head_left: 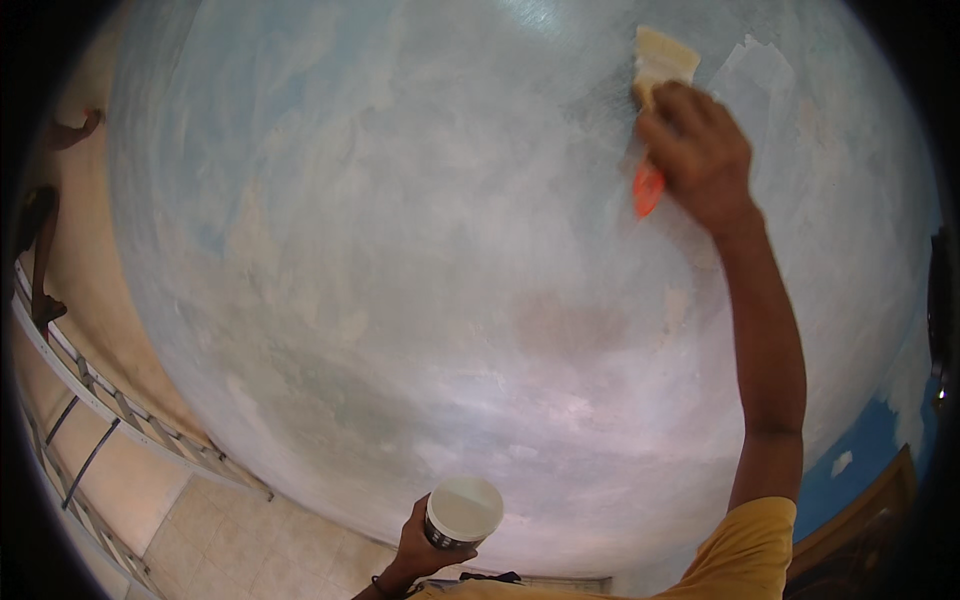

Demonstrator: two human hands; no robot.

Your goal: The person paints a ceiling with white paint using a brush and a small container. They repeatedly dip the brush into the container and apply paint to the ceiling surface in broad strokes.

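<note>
My right hand [700, 155] is raised high on the wall, closed round a wide paintbrush [663, 58]. Its pale bristles point upward against the wall, and its orange handle end [648, 190] sticks out below my fingers. Low in the middle, my left hand [418, 545] grips a round tub [466, 510] with a white rim and a dark, patterned side. Whitish stuff shows inside the tub. The wall [400, 260] before me is covered in cloudy grey, pale blue and whitish patches, with a lighter patch [755, 75] just right of the brush.
On the left a ladder [130, 410] stands over a tiled floor [240, 530]. Another person's foot [47, 308] rests on it, and that person's hand [88, 125] reaches toward the side wall. A brown wooden frame [860, 510] stands at the lower right beside a bright blue painted area [850, 465].
</note>
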